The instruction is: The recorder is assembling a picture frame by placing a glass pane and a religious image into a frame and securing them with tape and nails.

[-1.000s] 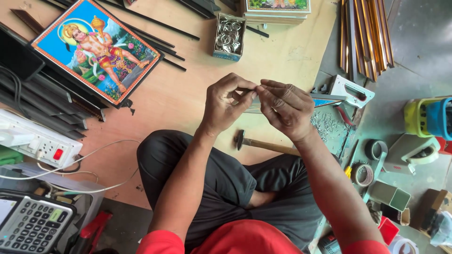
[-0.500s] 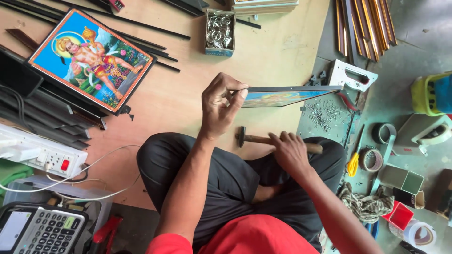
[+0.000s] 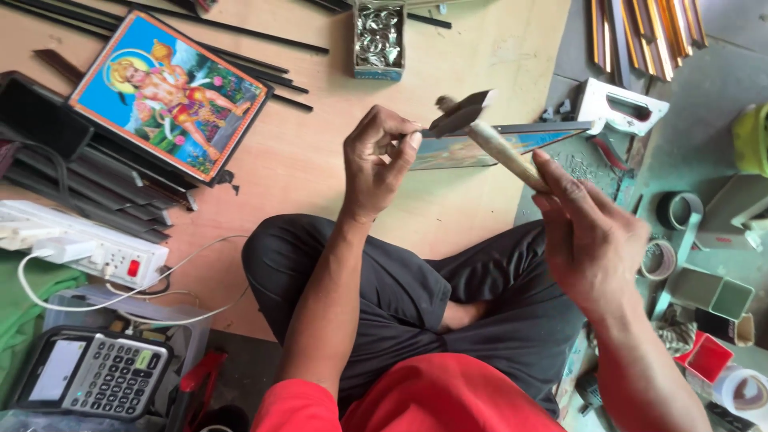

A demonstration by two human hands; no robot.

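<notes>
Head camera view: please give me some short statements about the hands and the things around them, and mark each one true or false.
1. The right hand holds a hammer by its wooden handle. True.
2. The left hand rests flat on the calculator. False: it is raised, its fingertips pinched at the edge of a thin framed picture held on edge.
3. The hammer head is close to the left fingertips. True.
4. The colourful framed picture lies on the person's lap. False: it lies on the wooden board, to the left of the hands.
5. The small box of metal parts is in the right hand. False: it sits on the board, beyond the hands.
</notes>
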